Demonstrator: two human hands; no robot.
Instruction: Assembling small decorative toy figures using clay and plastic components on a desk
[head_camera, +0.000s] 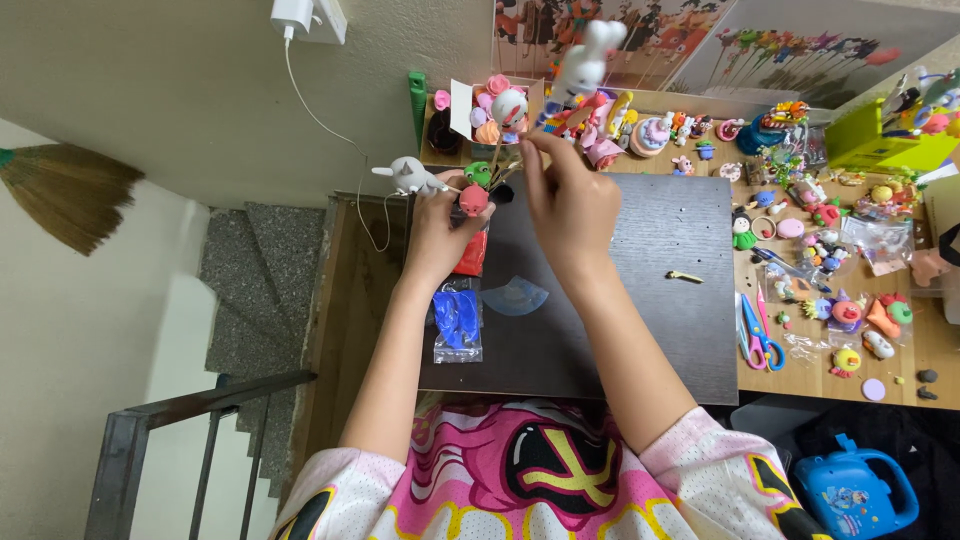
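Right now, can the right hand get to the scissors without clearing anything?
Probably yes. The scissors lie flat on the table right of the dark board, nothing on top; but the right hand is pinching sticks.

1. both arms are bare from above the elbow down to the left hand (437, 235) and right hand (567, 205).
2. short sleeves, pale with small pink dots.
3. shirt front bright pink with a bold cartoon print in black, yellow and white.
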